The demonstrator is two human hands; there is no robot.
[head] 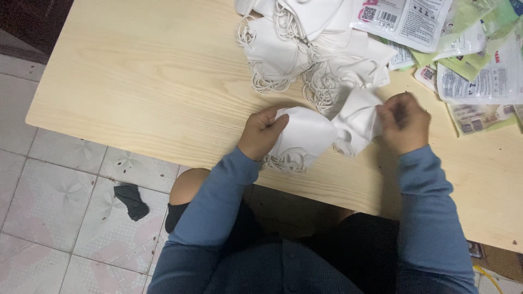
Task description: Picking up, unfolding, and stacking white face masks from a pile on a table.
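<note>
Head view, left hand (262, 132) gripping white mask (303, 137), right hand (403, 123) pinching another

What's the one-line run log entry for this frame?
left hand: holds stack of white face masks | right hand: pinches one white mask | behind: mask pile, packets | surface: wooden table

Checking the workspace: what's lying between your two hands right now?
In the head view, two white masks: one under the left hand, the white mask, and another mask pinched by the right hand.
</note>
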